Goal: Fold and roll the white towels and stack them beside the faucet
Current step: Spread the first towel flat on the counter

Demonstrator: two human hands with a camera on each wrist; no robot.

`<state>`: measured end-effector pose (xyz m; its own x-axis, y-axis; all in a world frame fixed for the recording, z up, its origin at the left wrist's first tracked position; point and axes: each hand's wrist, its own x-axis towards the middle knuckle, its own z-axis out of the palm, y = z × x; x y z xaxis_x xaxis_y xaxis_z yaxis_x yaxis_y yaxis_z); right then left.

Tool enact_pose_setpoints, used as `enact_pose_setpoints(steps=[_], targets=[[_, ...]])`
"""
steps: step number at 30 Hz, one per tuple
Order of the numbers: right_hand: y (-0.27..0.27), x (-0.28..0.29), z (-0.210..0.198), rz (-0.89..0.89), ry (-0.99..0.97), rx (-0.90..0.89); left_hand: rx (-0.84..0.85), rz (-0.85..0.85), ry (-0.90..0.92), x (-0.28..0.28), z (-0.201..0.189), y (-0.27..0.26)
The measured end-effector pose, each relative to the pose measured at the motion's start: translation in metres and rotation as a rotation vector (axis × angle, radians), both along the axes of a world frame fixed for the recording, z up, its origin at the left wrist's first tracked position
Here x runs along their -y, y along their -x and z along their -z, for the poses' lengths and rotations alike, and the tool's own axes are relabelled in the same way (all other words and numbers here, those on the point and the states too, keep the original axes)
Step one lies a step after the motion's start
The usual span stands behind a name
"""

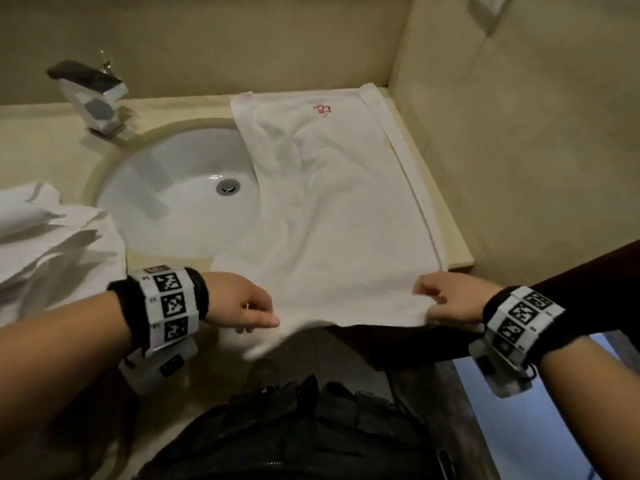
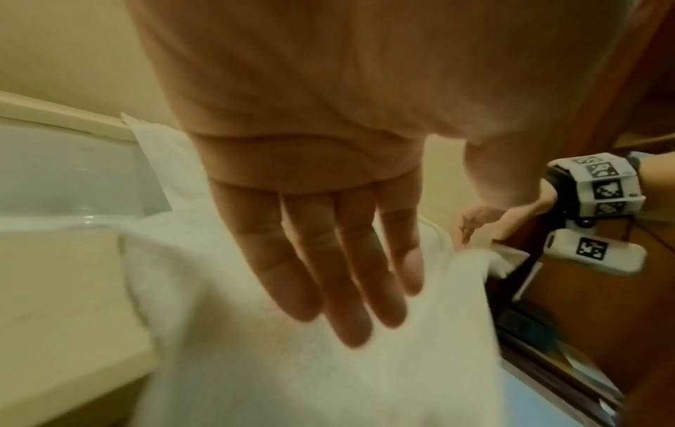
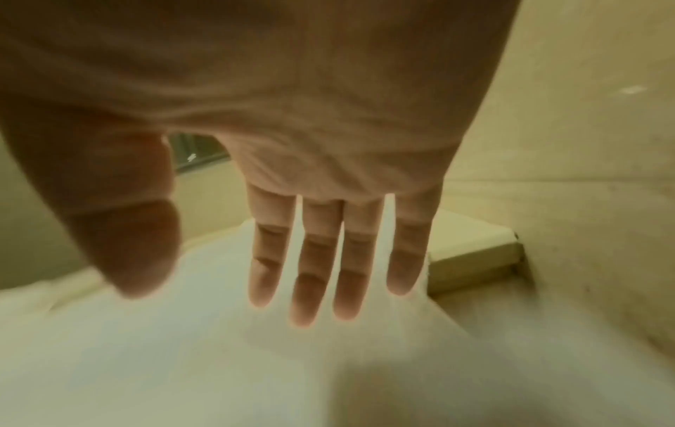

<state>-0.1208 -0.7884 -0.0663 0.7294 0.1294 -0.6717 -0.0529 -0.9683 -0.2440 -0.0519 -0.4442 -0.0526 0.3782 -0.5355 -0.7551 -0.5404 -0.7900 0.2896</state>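
White terry cloth covers the right part of the bench [image 1: 450,237]: a towel [image 1: 339,209] lies spread flat, its far end near the back wall, its left side hanging over the rim of the sink [image 1: 180,188], and its near end drooping past the bench's front edge. A small red mark [image 1: 322,109] shows near the towel's far end, and a narrow folded strip runs along its right side.

The left hand [image 1: 242,303] sits at the near left corner of the towel. In the left wrist view its fingers [image 2: 328,274] are straight and close together over the cloth, so the grip is spread rather than pinching. The right hand [image 1: 446,301] is at the near right corner; the right wrist view shows its fingers [image 3: 347,260] straight and slightly apart above the towel. In the head view the cloth bunches at this hand, but whether it is caught between thumb and fingers cannot be told.

More white towels [image 1: 48,244] lie in a loose heap on the bench left of the sink. The chrome faucet [image 1: 93,98] stands behind the sink, well apart from both hands.
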Motion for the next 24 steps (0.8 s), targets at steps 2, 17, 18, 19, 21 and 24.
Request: enact_pose_setpoints(steps=[2, 17, 18, 19, 21, 24], targets=[[-0.01, 0.01, 0.008, 0.201, -0.19, 0.07, 0.086, -0.062, 0.074, -0.002, 0.012, -0.009], [-0.085, 0.041, 0.044, 0.623, 0.285, 0.442, 0.354, -0.463, 0.033, -0.034, 0.054, -0.062], [-0.086, 0.039, 0.046, 0.619, 0.252, 0.429, 0.336, -0.489, 0.032, -0.035, 0.05, -0.066], [-0.088, 0.038, 0.048, 0.608, 0.22, 0.423, 0.356, -0.535, 0.046, -0.034, 0.048, -0.072], [-0.088, 0.036, 0.052, 0.604, 0.199, 0.421, 0.415, -0.695, 0.1, -0.031, 0.049, -0.08], [-0.089, 0.04, 0.049, 0.675, 0.274, 0.373, 0.306, -0.779, 0.136, -0.02, 0.052, -0.086]])
